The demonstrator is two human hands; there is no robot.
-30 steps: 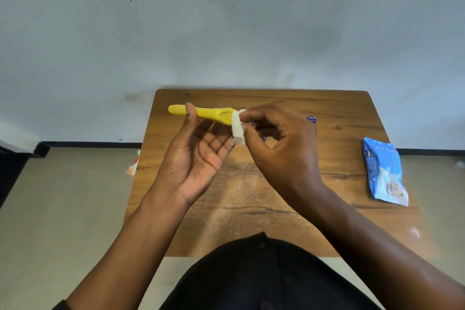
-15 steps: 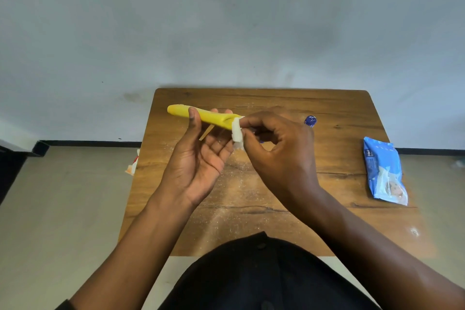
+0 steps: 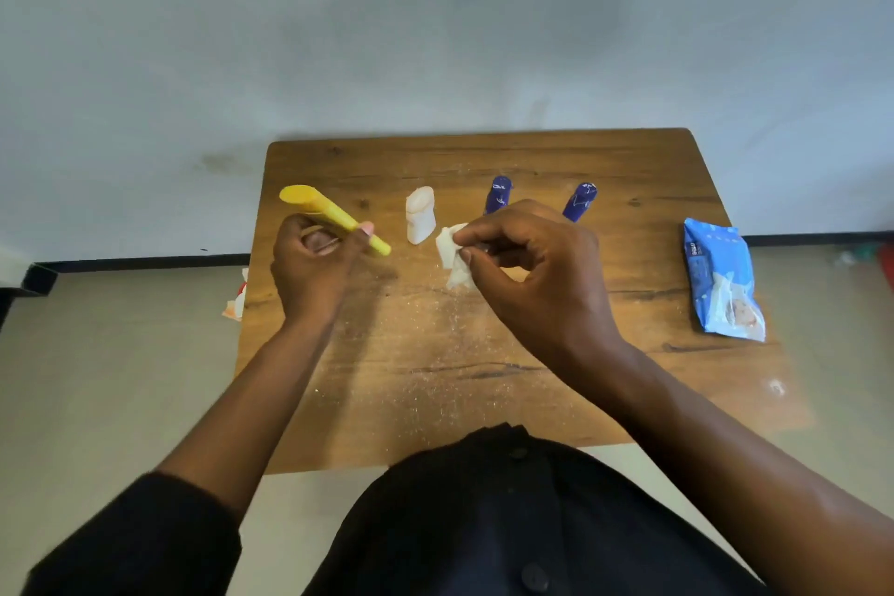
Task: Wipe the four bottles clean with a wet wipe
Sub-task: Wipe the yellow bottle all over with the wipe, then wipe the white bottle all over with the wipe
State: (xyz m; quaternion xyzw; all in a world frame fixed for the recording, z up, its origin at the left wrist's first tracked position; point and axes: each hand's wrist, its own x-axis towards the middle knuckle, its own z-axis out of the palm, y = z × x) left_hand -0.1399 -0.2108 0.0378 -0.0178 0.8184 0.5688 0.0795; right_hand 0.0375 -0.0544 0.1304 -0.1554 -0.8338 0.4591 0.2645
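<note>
No writing could be read: the white marks on the two blue bottles (image 3: 498, 195) (image 3: 580, 201) and the print on the blue wipe pack (image 3: 721, 281) near the desk's right edge were too small to make out. Your left hand (image 3: 309, 266) had its grip closed round the yellow bottle (image 3: 334, 217), tilted, its wide end toward the desk's (image 3: 484, 378) far left corner. Your right hand (image 3: 537, 266) pinched the crumpled wet wipe (image 3: 452, 254) between thumb and fingers, just beside the white bottle (image 3: 420, 222) standing toward the far edge. Half a second earlier you held the wipe against the yellow bottle's narrow end; by now your hands had parted, the wipe was off it, and the bottle sat lower, near the desk's left edge. All four bottles showed.
</note>
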